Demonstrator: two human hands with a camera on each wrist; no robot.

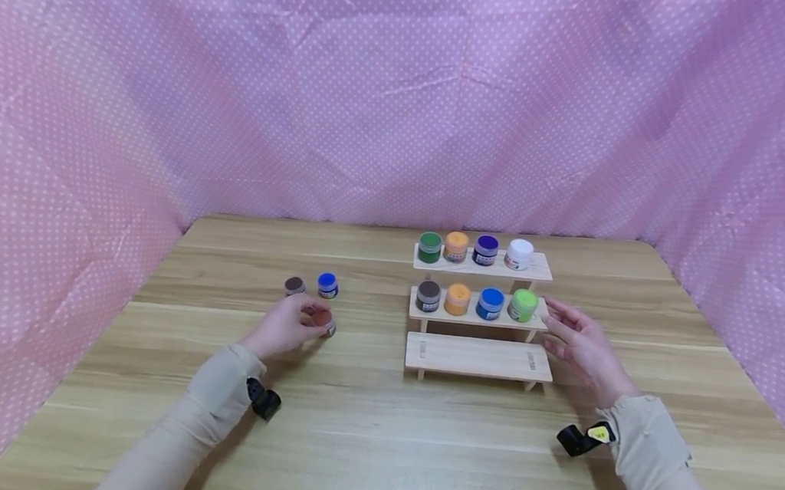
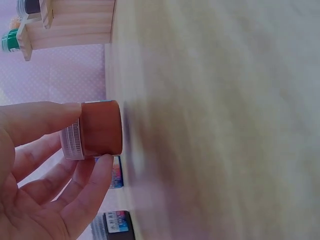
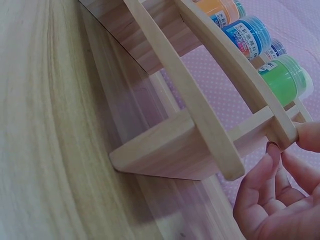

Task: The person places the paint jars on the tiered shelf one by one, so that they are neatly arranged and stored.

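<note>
My left hand pinches a reddish-brown paint jar between thumb and fingers, its clear lid upward. The jar's base is at or just above the tabletop; I cannot tell if it touches. Just behind stand a dark brown jar and a blue jar. At the right, my right hand holds the right end of the middle step of a three-step wooden rack, thumb and fingers pinching the board. A light green jar stands close to those fingers.
On the middle step, brown, orange and blue jars stand beside the light green one. The top step bears green, orange, purple and white jars. The lowest step is bare. Pink dotted cloth hangs behind.
</note>
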